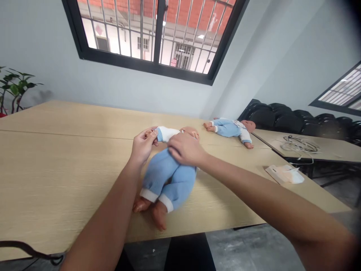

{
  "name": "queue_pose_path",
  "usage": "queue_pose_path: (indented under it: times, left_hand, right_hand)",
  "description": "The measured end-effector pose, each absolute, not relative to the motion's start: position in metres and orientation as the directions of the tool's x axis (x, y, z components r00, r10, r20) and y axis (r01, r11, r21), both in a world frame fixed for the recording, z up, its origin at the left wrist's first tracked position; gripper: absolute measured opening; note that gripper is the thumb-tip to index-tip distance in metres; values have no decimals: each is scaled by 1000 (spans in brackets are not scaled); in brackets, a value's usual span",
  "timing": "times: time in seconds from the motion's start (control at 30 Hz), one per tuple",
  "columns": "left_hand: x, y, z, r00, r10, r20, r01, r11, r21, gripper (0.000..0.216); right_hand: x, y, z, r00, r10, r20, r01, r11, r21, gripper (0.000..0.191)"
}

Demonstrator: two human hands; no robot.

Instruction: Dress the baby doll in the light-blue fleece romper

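Pale wood-grain covers the long bench (56, 158), which runs from the near edge back to the grey wall under the barred window (153, 34). On it, close to the near edge, lies a baby doll (166, 177) on its back, feet toward the camera, dressed in a soft blue romper with white cuffs. A second doll (229, 128) in the same clothes lies well apart, farther back. The right hand (184, 149) rests palm down on the near doll's chest, fingers loosely curled into the cloth. The left hand (143, 145) is closed around the doll's small arm (152, 132) by the white sleeve. The doll looks light, its limbs firm plastic under slack fabric; the torso seems the surest place to hold.
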State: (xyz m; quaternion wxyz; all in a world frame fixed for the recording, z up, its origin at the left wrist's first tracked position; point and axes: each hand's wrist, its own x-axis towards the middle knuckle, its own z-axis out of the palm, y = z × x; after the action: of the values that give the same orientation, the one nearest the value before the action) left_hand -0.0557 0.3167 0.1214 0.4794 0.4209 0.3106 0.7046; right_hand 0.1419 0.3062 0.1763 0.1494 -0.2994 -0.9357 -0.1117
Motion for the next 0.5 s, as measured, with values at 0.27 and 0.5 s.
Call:
queue_pose_path:
  times: [0.27,0.5]
  left_hand:
    - [-63,325,121,-360,910,204,-424,-355,833,37]
    - [-53,315,124,-241,919,311,-346,-381,858,34]
  right_hand:
    - [163,275,158,-926,364,94,376,899,225,32]
    - [187,270,158,-920,383,84,391,913,116,37]
